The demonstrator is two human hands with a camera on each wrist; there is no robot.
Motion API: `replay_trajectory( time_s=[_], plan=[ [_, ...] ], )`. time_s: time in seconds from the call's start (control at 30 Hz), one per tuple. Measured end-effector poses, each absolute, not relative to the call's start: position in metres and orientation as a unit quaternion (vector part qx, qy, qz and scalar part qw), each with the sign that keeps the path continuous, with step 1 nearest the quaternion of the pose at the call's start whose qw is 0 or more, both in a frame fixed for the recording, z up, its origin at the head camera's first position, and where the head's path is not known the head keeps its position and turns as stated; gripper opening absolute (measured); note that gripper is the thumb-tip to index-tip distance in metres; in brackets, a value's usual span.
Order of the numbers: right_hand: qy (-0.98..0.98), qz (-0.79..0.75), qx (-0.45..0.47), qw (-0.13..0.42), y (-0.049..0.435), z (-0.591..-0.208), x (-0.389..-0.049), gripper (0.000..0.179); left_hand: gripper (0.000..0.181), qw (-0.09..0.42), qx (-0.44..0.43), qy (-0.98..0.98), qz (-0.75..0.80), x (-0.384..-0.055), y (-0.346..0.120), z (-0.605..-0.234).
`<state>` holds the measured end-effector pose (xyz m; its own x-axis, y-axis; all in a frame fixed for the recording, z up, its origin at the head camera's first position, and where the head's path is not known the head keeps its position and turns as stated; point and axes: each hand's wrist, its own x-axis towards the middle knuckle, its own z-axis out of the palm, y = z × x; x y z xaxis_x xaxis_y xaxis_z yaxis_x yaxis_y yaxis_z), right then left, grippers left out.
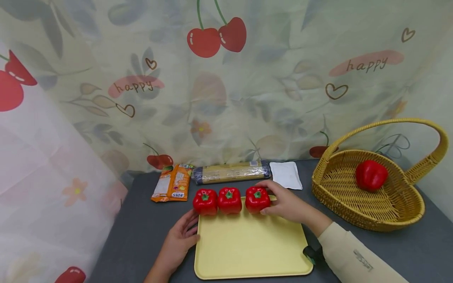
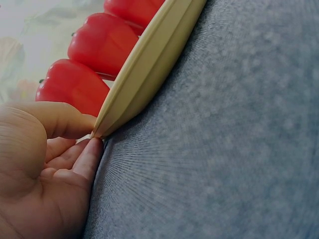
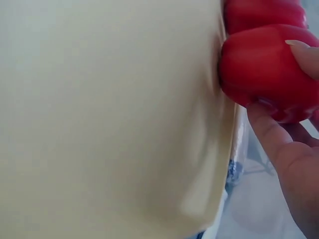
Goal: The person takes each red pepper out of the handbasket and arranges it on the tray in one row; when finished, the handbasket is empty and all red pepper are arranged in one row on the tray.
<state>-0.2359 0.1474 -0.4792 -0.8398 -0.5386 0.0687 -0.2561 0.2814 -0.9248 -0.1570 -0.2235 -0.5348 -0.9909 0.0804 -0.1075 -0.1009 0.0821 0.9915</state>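
A pale yellow tray [image 1: 247,247] lies on the table, with three red bell peppers in a row along its far edge. My right hand [image 1: 288,204] grips the rightmost bell pepper [image 1: 257,199], thumb on the near side and fingers behind it. The middle bell pepper [image 1: 230,200] and the left bell pepper [image 1: 205,202] stand side by side, stems up. At the tray's left edge, my left hand [image 1: 178,237] pinches the rim between thumb and fingers; the left wrist view shows the thumb [image 2: 70,119] over the rim and the fingertips [image 2: 89,157] against its underside.
To the right stands a wicker basket [image 1: 339,208] with a tall handle and another red bell pepper [image 1: 371,175] inside. Behind the tray lie an orange snack packet [image 1: 173,184], a long wrapped package [image 1: 231,172] and a white packet [image 1: 286,175]. A patterned curtain [image 1: 226,98] backs the table.
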Motion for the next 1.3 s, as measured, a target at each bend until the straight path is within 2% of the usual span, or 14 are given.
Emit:
replay_trajectory(
  time_s=[1.0, 1.3],
  plan=[
    [0.794, -0.541, -0.237, 0.146, 0.138, -0.477, -0.2391, 0.073, 0.079, 0.062, 0.002, 0.728, 0.683, -0.1552, -0.2227, -0.5327],
    [0.792, -0.541, -0.246, 0.143, 0.1392, -0.4785, -0.2392, 0.079, 0.079, 0.063, 0.003, 0.729, 0.682, -0.1547, -0.2231, -0.5333]
  ],
)
